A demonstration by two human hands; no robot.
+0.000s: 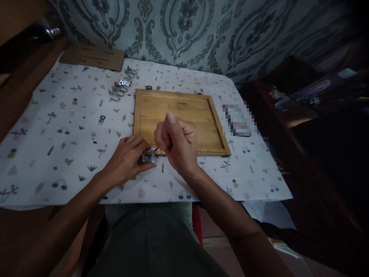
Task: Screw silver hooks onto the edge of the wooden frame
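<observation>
A framed wooden panel [175, 111] lies flat on the table, its near edge towards me. At that edge's left part, my left hand [128, 156] pinches a small metal hinge [152, 154] between thumb and fingers, against the wood. My right hand [181, 142] is closed in a fist over the panel, thumb up. From the fist a thin dark shaft, apparently of a screwdriver [157, 149], slants down to the hinge; its handle is hidden in my fingers.
Several metal hinges [119, 90] lie in a row behind on the left. Cardboard [92, 57] sits at the back left corner. A small metal piece [101, 119] lies left of the panel. A blurred-out phone-like object [239, 120] is on the right. A patterned wall [187, 30] rises behind.
</observation>
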